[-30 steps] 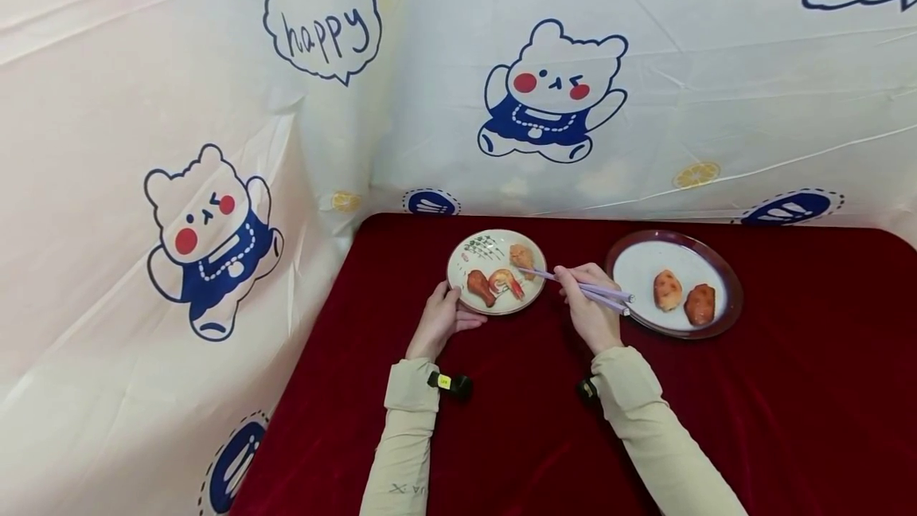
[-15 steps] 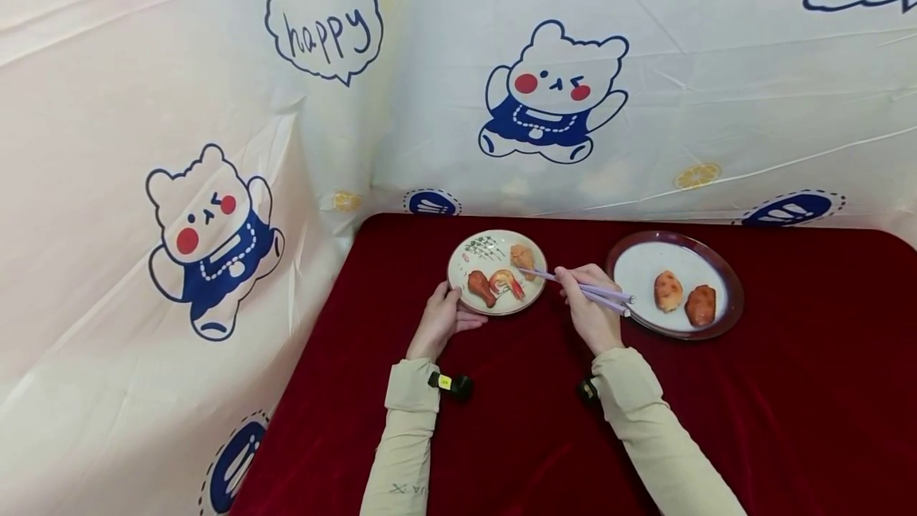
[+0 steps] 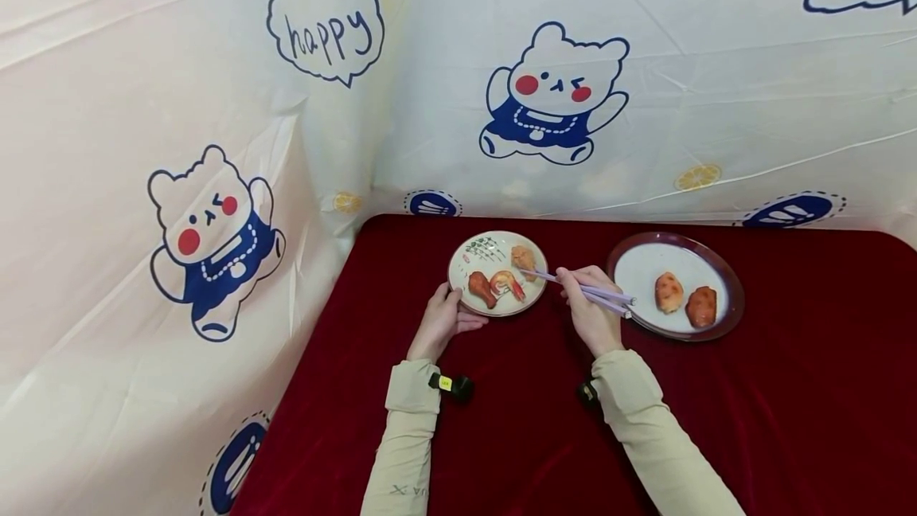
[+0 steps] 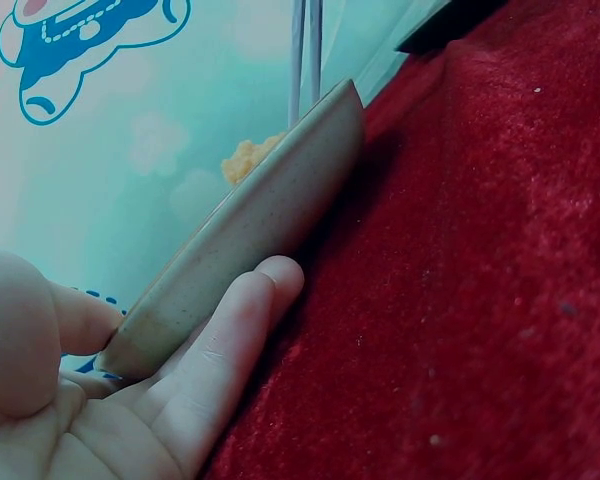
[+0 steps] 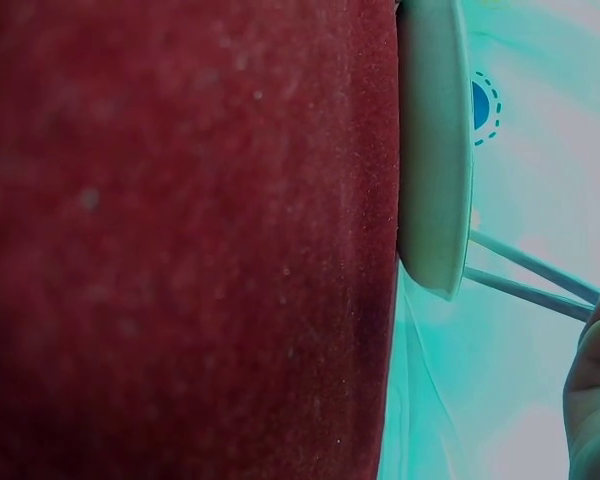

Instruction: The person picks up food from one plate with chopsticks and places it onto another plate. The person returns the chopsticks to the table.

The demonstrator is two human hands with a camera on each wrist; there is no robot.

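Observation:
My left hand (image 3: 438, 323) grips the near-left rim of a small patterned plate (image 3: 494, 263), thumb on the edge. In the left wrist view the other fingers lie beneath the plate (image 4: 250, 220). On it lie a drumstick (image 3: 481, 288), a shrimp (image 3: 508, 286) and a lumpy golden piece of fried food (image 3: 522, 256). Two pale purple chopsticks (image 3: 613, 293) are held in my right hand (image 3: 593, 313). Their tips are at the golden piece; whether they pinch it cannot be told. The right wrist view shows the chopsticks (image 5: 535, 293) reaching over the plate's rim.
Right of my right hand stands a larger brown-rimmed plate (image 3: 634, 273) bearing two browned pieces of food (image 3: 669, 293). Dark red velvety cloth (image 3: 516, 436) covers the table. A printed white curtain (image 3: 430, 102) hangs behind and at the left.

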